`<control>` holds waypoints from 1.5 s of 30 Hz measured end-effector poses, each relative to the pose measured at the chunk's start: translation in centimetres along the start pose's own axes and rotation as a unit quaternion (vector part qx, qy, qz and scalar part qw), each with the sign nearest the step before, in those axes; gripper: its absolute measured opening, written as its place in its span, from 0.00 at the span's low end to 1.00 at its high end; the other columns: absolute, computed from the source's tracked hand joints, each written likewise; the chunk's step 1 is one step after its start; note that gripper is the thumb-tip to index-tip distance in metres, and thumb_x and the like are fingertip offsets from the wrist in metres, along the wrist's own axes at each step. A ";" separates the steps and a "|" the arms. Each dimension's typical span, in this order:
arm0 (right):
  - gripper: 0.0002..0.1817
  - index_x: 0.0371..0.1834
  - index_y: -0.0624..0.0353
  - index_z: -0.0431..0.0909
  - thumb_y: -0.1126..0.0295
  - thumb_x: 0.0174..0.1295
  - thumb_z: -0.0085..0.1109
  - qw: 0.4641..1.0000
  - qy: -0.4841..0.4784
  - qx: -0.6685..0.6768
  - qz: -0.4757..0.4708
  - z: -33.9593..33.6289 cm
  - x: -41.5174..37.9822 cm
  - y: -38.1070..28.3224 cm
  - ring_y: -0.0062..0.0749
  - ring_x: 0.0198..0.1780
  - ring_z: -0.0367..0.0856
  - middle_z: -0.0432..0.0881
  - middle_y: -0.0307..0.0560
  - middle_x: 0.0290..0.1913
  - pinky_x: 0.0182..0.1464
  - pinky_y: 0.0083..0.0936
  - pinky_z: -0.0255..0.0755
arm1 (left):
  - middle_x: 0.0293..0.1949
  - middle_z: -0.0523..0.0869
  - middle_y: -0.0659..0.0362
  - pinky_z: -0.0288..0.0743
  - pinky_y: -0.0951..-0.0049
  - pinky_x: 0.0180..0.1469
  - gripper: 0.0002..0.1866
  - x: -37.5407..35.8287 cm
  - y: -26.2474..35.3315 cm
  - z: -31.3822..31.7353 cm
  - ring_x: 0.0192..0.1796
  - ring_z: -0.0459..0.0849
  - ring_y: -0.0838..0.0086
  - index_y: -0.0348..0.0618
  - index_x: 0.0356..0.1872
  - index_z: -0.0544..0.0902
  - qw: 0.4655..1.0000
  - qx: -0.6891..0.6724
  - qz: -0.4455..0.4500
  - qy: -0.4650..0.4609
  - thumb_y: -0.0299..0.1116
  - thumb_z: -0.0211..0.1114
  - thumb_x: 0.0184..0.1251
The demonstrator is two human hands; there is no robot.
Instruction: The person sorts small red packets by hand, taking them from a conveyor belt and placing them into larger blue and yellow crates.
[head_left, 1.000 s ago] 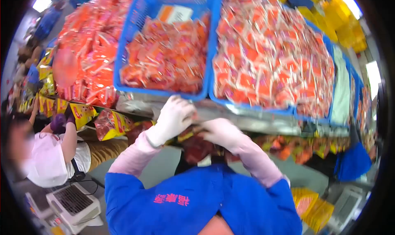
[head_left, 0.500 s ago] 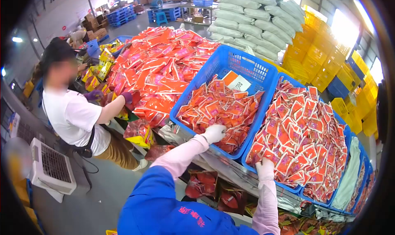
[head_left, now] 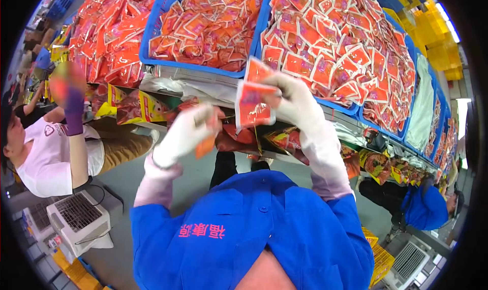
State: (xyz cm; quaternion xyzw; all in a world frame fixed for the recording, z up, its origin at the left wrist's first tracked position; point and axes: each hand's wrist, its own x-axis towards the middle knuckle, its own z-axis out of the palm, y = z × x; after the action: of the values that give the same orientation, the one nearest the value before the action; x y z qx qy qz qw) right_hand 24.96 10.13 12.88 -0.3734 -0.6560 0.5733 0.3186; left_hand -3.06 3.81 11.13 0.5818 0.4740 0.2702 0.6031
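My left hand (head_left: 185, 135), in a white glove, is closed around a small orange-red packet (head_left: 206, 145), blurred by motion. To its right, my gloved right hand (head_left: 295, 99) pinches white-edged red sachets (head_left: 255, 103), seemingly more than one, hanging over the bench's near edge. Just beyond my hands stand two blue crates: the left crate (head_left: 198, 66) holds loose red sachets (head_left: 213, 28), and the right crate (head_left: 333, 106) is heaped with similar sachets (head_left: 330, 41). Beneath the sachets in my right hand, printed bags (head_left: 287, 140) line a lower level.
A large pile of red packs (head_left: 114, 31) lies at the upper left. A co-worker in a white shirt (head_left: 56, 153) stands at left, a purple-gloved hand (head_left: 72, 104) raised. Another person in blue (head_left: 427, 201) is at far right. An air cooler (head_left: 79, 219) stands on the floor.
Both hands have drawn back from the crates toward my body, now with packets in them. The view has tilted down. The co-worker has raised a purple-gloved hand.
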 end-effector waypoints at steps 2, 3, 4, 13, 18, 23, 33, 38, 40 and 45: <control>0.14 0.51 0.61 0.83 0.77 0.62 0.64 0.997 -0.071 -0.016 0.041 1.3 -0.9 -1.1 0.26 0.46 0.84 0.84 0.43 0.44 0.50 0.27 0.77 | 0.30 0.87 0.55 0.80 0.65 0.37 0.23 -3.6 -1.4 1.1 0.32 0.88 0.67 0.42 0.60 0.78 0.966 0.257 0.011 -0.028 0.36 0.68 0.65; 0.13 0.50 0.61 0.83 0.75 0.62 0.63 0.989 -0.089 -0.119 -0.014 3.2 -1.0 -0.4 0.32 0.46 0.85 0.85 0.46 0.43 0.49 0.30 0.79 | 0.30 0.88 0.54 0.80 0.62 0.35 0.25 -4.3 -2.1 1.8 0.32 0.88 0.62 0.46 0.62 0.78 0.921 0.374 -0.088 -0.059 0.38 0.69 0.64; 0.12 0.49 0.61 0.84 0.73 0.63 0.61 0.967 -0.104 -0.222 -0.071 5.4 -0.8 1.0 0.38 0.46 0.87 0.85 0.49 0.43 0.49 0.33 0.80 | 0.30 0.88 0.53 0.80 0.58 0.32 0.27 -4.7 -3.5 2.5 0.31 0.88 0.58 0.49 0.64 0.77 0.852 0.482 -0.183 -0.090 0.40 0.69 0.63; 0.13 0.43 0.51 0.90 0.60 0.59 0.68 0.697 -0.381 -0.567 0.219 24.6 8.2 26.9 0.39 0.47 0.90 0.90 0.42 0.48 0.44 0.40 0.83 | 0.28 0.82 0.58 0.78 0.60 0.31 0.07 -5.0 -10.5 1.8 0.31 0.86 0.61 0.51 0.38 0.80 0.850 0.524 0.010 0.050 0.34 0.66 0.61; 0.19 0.54 0.52 0.83 0.54 0.68 0.57 0.718 -0.412 -0.493 0.267 21.4 11.5 17.7 0.40 0.56 0.85 0.85 0.48 0.57 0.53 0.39 0.79 | 0.25 0.81 0.59 0.78 0.60 0.30 0.04 -6.5 -11.1 -1.3 0.29 0.85 0.62 0.52 0.35 0.79 0.870 0.486 0.037 0.074 0.34 0.65 0.62; 0.18 0.47 0.55 0.88 0.55 0.67 0.58 0.844 -0.190 -0.354 0.356 20.5 9.6 15.6 0.41 0.55 0.87 0.88 0.53 0.51 0.51 0.39 0.80 | 0.25 0.81 0.58 0.77 0.58 0.31 0.04 -6.2 -11.6 -3.4 0.30 0.85 0.60 0.51 0.34 0.79 0.874 0.483 0.033 0.037 0.34 0.65 0.63; 0.13 0.43 0.55 0.86 0.64 0.56 0.63 0.849 0.103 -0.504 0.117 4.8 9.9 3.4 0.51 0.47 0.86 0.87 0.55 0.41 0.51 0.44 0.80 | 0.29 0.82 0.60 0.75 0.77 0.36 0.13 -6.7 -8.6 -8.3 0.30 0.82 0.78 0.39 0.49 0.84 0.980 0.091 0.009 0.176 0.19 0.59 0.65; 0.13 0.49 0.51 0.83 0.62 0.63 0.61 0.656 0.159 -0.723 0.148 -10.6 5.7 15.7 0.51 0.47 0.86 0.86 0.55 0.43 0.50 0.46 0.80 | 0.37 0.83 0.65 0.76 0.82 0.41 0.12 -4.0 -3.5 -3.3 0.38 0.82 0.83 0.36 0.48 0.83 0.982 -0.100 0.067 0.148 0.15 0.60 0.66; 0.11 0.42 0.53 0.86 0.61 0.68 0.55 0.689 0.156 -0.666 0.240 -11.0 6.4 14.5 0.49 0.45 0.86 0.86 0.53 0.40 0.47 0.44 0.82 | 0.34 0.85 0.58 0.78 0.75 0.41 0.15 -1.8 -4.3 -0.1 0.39 0.87 0.70 0.40 0.48 0.84 0.973 0.025 0.206 0.104 0.15 0.68 0.60; 0.11 0.44 0.55 0.86 0.66 0.68 0.56 0.892 0.335 -0.281 0.111 -4.1 4.0 3.8 0.30 0.32 0.85 0.84 0.49 0.28 0.36 0.28 0.77 | 0.38 0.87 0.57 0.69 0.57 0.67 0.29 0.1 -7.6 2.9 0.47 0.85 0.63 0.44 0.50 0.84 0.867 0.438 0.233 0.052 0.42 0.78 0.44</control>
State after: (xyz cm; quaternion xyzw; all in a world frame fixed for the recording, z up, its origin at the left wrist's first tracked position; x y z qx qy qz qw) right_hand 26.84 15.92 9.62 -0.6877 -0.5985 0.2375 0.3353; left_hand -2.13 1.25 3.49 0.8648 0.4253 0.1968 0.1803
